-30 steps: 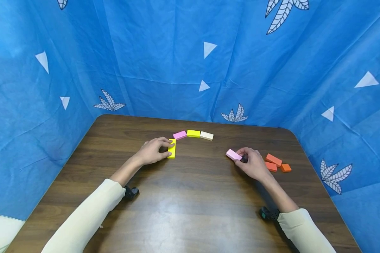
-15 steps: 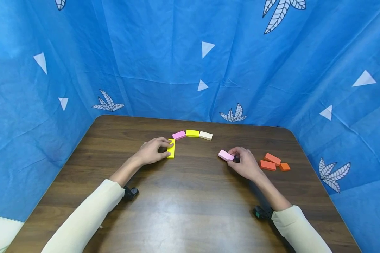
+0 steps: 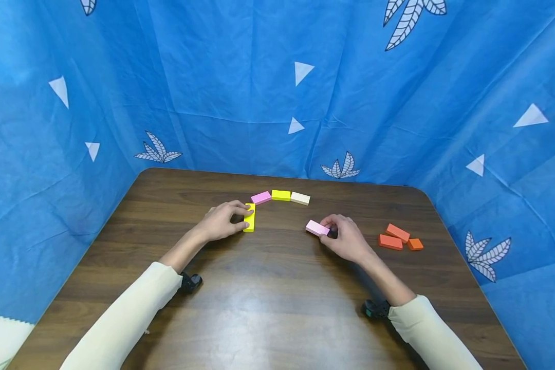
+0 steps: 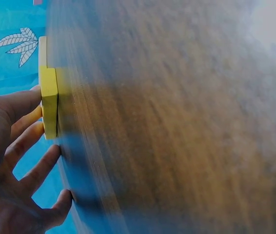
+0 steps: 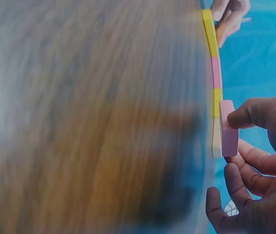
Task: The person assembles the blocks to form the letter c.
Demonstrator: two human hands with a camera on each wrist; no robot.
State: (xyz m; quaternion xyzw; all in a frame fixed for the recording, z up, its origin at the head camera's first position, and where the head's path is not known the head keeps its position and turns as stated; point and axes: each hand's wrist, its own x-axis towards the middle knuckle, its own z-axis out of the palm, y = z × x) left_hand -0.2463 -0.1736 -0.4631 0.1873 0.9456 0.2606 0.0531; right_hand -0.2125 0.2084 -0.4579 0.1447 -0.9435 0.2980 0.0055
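My left hand [image 3: 219,221] holds a yellow block [image 3: 250,218] that lies lengthwise on the table, with thumb and fingertips on it. In the left wrist view the lower fingers spread past the yellow block [image 4: 50,105]. My right hand [image 3: 347,238] pinches a pale pink block [image 3: 316,227] by its right end, between thumb and fingers. A curved row runs from the left hand's block: a pink block [image 3: 261,198], a second yellow block [image 3: 281,195] and a cream block [image 3: 300,198]. The held pink block [image 5: 229,136] overlaps the cream one in the right wrist view.
To the right of the right hand lie a red-orange block [image 3: 390,242], another red-orange block [image 3: 398,233] and a short orange block [image 3: 415,244]. The brown wooden table [image 3: 259,308] ends at a blue patterned curtain [image 3: 222,103] behind and at the sides.
My right hand has moved left with the pale pink block, away from the orange blocks and toward the row. The left hand stays on its yellow block.
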